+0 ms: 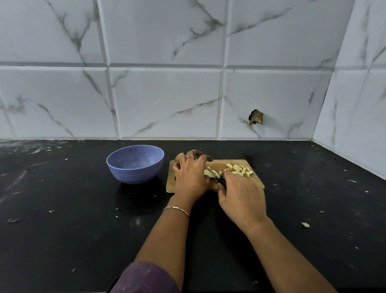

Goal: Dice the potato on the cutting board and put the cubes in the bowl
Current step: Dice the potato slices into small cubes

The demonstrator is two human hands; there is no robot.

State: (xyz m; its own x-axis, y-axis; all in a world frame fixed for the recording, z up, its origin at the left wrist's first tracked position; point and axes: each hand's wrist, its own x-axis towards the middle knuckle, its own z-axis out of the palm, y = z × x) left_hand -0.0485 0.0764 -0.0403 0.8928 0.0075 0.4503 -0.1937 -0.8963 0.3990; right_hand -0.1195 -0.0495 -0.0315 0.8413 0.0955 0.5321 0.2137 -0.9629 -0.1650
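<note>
My black countertop (59, 240) is dusted with pale smears and small scraps, one larger pale scrap (305, 225) lying off to my right. Behind it rises a wall of white marble-look tiles (163, 99) with grey veins, meeting a side wall at the right corner. One tile has a broken hole (256, 117) low down.

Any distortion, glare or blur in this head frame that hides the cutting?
Head view: wide-angle bending curves the wall tiles; soft sheen on the black counter, no harsh glare; left hand covers most of the uncut potato; cubes small but sharp.
</note>
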